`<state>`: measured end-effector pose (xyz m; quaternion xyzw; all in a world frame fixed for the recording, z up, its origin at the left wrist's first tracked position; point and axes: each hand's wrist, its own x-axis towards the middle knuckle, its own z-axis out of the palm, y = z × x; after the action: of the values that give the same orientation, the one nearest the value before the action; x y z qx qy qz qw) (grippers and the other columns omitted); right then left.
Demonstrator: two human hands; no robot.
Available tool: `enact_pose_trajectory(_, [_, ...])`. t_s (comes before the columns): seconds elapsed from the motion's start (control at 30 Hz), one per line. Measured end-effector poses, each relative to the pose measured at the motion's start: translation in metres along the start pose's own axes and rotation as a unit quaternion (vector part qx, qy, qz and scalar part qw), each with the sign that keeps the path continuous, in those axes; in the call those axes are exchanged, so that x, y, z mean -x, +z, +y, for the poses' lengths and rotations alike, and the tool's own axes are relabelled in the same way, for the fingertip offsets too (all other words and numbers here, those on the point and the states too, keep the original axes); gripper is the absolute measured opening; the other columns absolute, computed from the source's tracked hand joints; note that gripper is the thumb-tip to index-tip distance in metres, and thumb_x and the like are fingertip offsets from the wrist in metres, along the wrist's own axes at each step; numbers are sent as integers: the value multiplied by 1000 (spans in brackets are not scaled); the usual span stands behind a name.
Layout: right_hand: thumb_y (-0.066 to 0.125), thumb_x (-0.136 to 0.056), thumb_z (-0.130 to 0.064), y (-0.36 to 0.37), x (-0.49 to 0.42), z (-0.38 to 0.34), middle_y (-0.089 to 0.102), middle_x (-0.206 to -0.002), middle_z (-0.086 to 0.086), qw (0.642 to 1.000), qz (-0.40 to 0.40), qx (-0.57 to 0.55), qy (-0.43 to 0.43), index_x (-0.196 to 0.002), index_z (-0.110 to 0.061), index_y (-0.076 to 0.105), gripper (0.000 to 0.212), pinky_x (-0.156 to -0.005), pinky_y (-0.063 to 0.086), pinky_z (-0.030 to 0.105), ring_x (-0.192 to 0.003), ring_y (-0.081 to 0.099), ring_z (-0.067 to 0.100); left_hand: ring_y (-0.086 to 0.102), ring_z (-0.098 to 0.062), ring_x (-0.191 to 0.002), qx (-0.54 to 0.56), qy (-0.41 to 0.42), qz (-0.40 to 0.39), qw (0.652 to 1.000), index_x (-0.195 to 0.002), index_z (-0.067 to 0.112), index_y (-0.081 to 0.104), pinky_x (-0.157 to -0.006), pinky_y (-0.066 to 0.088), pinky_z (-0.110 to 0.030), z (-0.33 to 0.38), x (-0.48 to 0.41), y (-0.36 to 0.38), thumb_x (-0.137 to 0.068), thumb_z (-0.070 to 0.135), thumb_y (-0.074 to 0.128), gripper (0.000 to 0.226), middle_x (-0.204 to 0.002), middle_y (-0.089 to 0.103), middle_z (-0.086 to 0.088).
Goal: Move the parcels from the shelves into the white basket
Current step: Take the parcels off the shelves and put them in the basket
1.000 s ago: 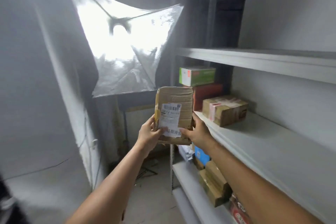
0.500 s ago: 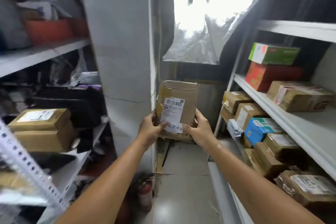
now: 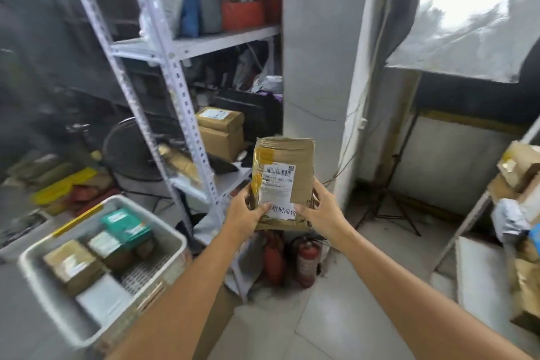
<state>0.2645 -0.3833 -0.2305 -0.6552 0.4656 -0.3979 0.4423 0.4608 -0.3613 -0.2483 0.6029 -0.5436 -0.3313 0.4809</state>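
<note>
Carry step, parcel → basket.

Obs: brown cardboard parcel point(image 3: 287, 172) is held upright in the air, label face toward the camera, in front of a grey pillar point(image 3: 312, 67). L hand point(image 3: 244, 213) grips its lower left edge and R hand point(image 3: 321, 212) its lower right edge. Both thumbs lie on the front; the other fingers wrap behind, mostly hidden. Nothing supports it from below, so it hangs on the two-hand clamp alone. Top flap looks creased and taped.

White basket point(image 3: 49, 298) sits low at the left, well apart from the parcel. It holds a green box point(image 3: 125, 226), two brown boxes point(image 3: 73, 266) w/ labels and a flat white packet point(image 3: 102, 298). A bare patch of perforated floor point(image 3: 140, 272) shows near the right wall.

Est. progress: several parcels in, more on the rack point(image 3: 181, 88) and on the shelf at the right point(image 3: 520, 172); task approx. mid-way.

How to do it well (judgement):
- Swing down and left, clearing the rack upright between parcel and basket.
- Tip the parcel flat before lowering; upright it would prob. topple onto the others.
- Aim for the bare patch, or lay it on the brown boxes if the gap is too narrow. Can't tell the fit from here.
- Lower to contact, then let go; dropping risks denting the creased box.
- Watch footing: fire extinguishers point(image 3: 306, 260) stand on the floor just below the hands.
</note>
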Motion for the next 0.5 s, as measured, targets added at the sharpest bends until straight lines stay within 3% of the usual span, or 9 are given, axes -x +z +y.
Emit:
enact_pose_trajectory(0.07, [72, -83, -3, 25, 13, 4, 62, -121, -19, 999, -37, 10, 8, -142, -30, 44, 70, -102, 42, 21, -114, 55, -2, 63, -10, -102, 8, -42, 28, 999, -107, 40, 57, -89, 51, -26, -15, 31, -20, -76, 21, 80, 42, -105, 67, 14])
enact_pose_trajectory(0.13, [71, -83, -2, 54, 26, 8, 63, -120, -20, 997, -80, 0, 13, -141, -29, 46, 69, -98, 44, 19, -112, 56, -4, 63, -7, -99, 16, -84, 63, 994, -110, 34, 58, -87, 51, -24, -31, 60, -40, -75, 20, 80, 44, -103, 67, 14])
enact_pose_trajectory(0.2, [70, -83, 0, 87, 36, 13, 63, -114, -24, 992, -124, -7, 17, -136, -32, 49, 65, -94, 45, 14, -106, 55, -12, 63, 2, -91, 15, -111, 103, 988, -112, 33, 57, -74, 49, -12, -48, 89, -61, -75, 18, 80, 46, -96, 64, 22])
enact_pose_trajectory(0.27, [69, -83, 1, 124, 45, 20, 65, -114, -20, 985, -168, -14, 31, -132, -33, 51, 62, -97, 48, 25, -107, 58, -6, 62, 2, -90, 22, -143, 140, 979, -108, 34, 58, -65, 47, -9, -68, 116, -83, -75, 15, 79, 44, -95, 64, 22])
enact_pose_trajectory(0.37, [68, -83, 4, 179, 51, 27, 68, -115, -12, 972, -230, -22, 42, -134, -26, 52, 61, -98, 51, 35, -109, 62, 5, 63, -4, -95, 24, -191, 183, 964, -117, 28, 61, -74, 52, -17, -98, 146, -118, -78, 12, 76, 45, -104, 67, 12])
enact_pose_trajectory(0.5, [67, -81, 9, 265, 39, 31, 69, -113, -13, 953, -300, -17, 24, -132, -20, 52, 61, -98, 51, 30, -108, 63, 4, 62, -10, -103, 32, -237, 227, 944, -124, 27, 58, -90, 52, -32, -143, 164, -178, -82, 10, 72, 47, -111, 67, 10])
